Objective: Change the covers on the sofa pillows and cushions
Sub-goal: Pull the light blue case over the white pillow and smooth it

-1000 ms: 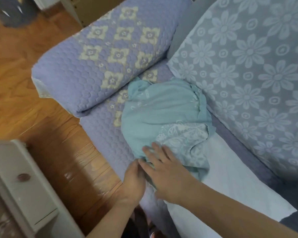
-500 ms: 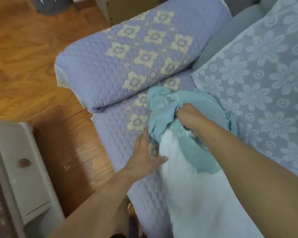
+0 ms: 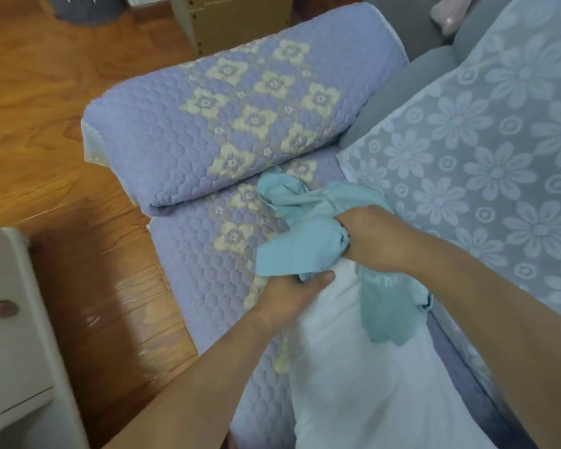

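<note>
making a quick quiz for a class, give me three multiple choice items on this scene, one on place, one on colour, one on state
1. Where does the white pillow lie?
A. on the sofa seat
B. on the floor
C. on the cabinet

2. What colour is the cover being handled?
A. red
B. teal
C. black

3. What is the right hand doing?
A. resting open
B. pointing
C. clenching the cover

Answers: 1 A, it rests on the quilted seat; 2 B, the bunched cloth is teal; 3 C, its fingers close on the cloth while the left hand presses the pillow.
</note>
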The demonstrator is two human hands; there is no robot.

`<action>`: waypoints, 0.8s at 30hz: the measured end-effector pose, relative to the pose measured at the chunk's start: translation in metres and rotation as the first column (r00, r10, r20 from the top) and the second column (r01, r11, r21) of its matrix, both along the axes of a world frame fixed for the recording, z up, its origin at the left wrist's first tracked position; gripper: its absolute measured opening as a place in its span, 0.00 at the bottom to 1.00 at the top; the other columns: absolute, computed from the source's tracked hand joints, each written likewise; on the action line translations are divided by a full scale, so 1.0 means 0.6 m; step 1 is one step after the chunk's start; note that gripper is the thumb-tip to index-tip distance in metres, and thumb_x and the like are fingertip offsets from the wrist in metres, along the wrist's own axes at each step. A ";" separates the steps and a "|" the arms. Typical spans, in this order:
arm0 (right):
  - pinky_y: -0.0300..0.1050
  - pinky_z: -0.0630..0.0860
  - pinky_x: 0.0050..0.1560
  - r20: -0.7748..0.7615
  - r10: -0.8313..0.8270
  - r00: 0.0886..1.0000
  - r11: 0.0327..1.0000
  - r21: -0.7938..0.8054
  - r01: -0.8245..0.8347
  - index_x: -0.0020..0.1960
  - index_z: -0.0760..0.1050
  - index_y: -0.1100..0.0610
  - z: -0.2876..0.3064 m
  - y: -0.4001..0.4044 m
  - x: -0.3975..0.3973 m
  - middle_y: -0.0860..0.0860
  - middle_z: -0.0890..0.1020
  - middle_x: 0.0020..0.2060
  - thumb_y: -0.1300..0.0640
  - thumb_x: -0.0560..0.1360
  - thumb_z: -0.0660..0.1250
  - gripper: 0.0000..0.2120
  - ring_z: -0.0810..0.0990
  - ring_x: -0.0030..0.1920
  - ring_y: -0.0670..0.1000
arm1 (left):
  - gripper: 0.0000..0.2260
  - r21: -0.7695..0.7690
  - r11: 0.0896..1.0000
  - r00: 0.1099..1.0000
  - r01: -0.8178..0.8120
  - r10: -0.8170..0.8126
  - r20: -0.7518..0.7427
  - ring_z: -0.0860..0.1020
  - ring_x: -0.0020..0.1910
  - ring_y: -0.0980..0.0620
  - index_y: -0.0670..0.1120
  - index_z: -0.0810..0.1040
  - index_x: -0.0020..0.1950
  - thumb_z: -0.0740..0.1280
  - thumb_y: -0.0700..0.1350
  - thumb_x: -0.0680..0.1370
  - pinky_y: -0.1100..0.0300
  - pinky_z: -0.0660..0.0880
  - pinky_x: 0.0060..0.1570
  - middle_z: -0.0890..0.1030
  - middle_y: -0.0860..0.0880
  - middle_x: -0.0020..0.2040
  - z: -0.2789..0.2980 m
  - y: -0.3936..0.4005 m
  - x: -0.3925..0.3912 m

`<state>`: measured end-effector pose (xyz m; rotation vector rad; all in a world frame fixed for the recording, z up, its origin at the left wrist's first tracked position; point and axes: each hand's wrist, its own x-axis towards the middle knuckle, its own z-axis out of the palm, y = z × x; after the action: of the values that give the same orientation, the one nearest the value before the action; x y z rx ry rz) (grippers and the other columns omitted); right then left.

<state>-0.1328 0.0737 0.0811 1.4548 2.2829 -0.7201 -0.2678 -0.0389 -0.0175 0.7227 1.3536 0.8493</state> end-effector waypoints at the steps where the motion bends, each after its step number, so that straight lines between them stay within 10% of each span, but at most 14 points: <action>1: 0.50 0.77 0.48 0.003 0.031 1.000 0.995 0.094 -0.031 0.48 0.80 0.53 0.010 0.001 -0.004 0.49 0.82 0.44 0.58 0.74 0.67 0.04 0.80 0.46 0.53 | 0.16 0.024 0.999 1.000 -0.022 0.022 -0.013 0.77 0.61 0.64 0.59 0.77 0.63 0.75 0.51 0.77 0.66 0.72 0.62 0.80 0.60 0.62 0.009 -0.001 0.017; 5: 0.49 0.73 0.44 0.053 0.103 0.993 0.978 0.177 -0.111 0.47 0.78 0.59 0.026 0.005 -0.016 0.52 0.79 0.45 0.61 0.72 0.67 0.04 0.77 0.46 0.54 | 0.12 0.043 0.994 0.994 -0.098 0.096 0.046 0.75 0.62 0.65 0.61 0.75 0.67 0.65 0.52 0.83 0.74 0.68 0.61 0.79 0.60 0.64 0.061 0.004 0.072; 10: 0.51 0.78 0.56 0.006 -0.262 0.965 0.963 -0.060 0.262 0.57 0.81 0.55 0.026 -0.013 0.038 0.53 0.83 0.52 0.58 0.78 0.63 0.10 0.81 0.53 0.57 | 0.09 -0.005 0.998 0.998 -0.066 0.067 0.024 0.79 0.64 0.47 0.48 0.81 0.62 0.68 0.45 0.82 0.60 0.72 0.62 0.83 0.48 0.61 0.066 -0.001 0.054; 13: 0.43 0.74 0.46 -0.152 -0.592 0.791 0.787 -0.319 0.528 0.58 0.80 0.51 0.028 -0.057 0.060 0.53 0.83 0.48 0.56 0.80 0.67 0.08 0.80 0.47 0.54 | 0.13 0.194 0.981 0.994 -0.015 0.036 -0.105 0.78 0.58 0.57 0.46 0.80 0.60 0.66 0.32 0.79 0.65 0.73 0.59 0.81 0.51 0.59 0.070 0.051 0.006; 18: 0.55 0.78 0.62 -0.191 -0.833 0.518 0.525 -0.565 0.636 0.54 0.82 0.54 0.016 -0.085 0.071 0.51 0.87 0.47 0.53 0.77 0.72 0.08 0.85 0.52 0.54 | 0.13 0.026 0.889 0.887 0.458 -0.455 -0.083 0.80 0.60 0.57 0.50 0.79 0.67 0.66 0.45 0.83 0.56 0.76 0.65 0.83 0.55 0.62 0.071 0.115 -0.014; 21: 0.50 0.78 0.62 -0.222 -0.780 0.585 0.562 -0.659 0.499 0.57 0.83 0.55 0.039 -0.076 0.077 0.50 0.87 0.50 0.55 0.72 0.77 0.14 0.85 0.54 0.50 | 0.19 0.043 0.865 0.861 0.500 -0.502 0.083 0.78 0.65 0.60 0.56 0.76 0.70 0.72 0.53 0.79 0.57 0.73 0.69 0.80 0.59 0.66 0.080 0.088 -0.013; 24: 0.45 0.79 0.58 -0.208 -0.483 0.850 0.779 -0.545 0.310 0.58 0.82 0.57 0.067 -0.059 0.082 0.52 0.86 0.52 0.64 0.70 0.77 0.17 0.84 0.55 0.51 | 0.21 0.043 0.877 0.874 0.478 -0.480 0.078 0.78 0.65 0.59 0.54 0.77 0.68 0.76 0.48 0.77 0.67 0.75 0.62 0.81 0.59 0.63 0.077 0.045 0.000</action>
<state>-0.0835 0.0381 0.1211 1.6597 1.7782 -1.6676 -0.2679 -0.0119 0.0288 0.9780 1.0205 0.4889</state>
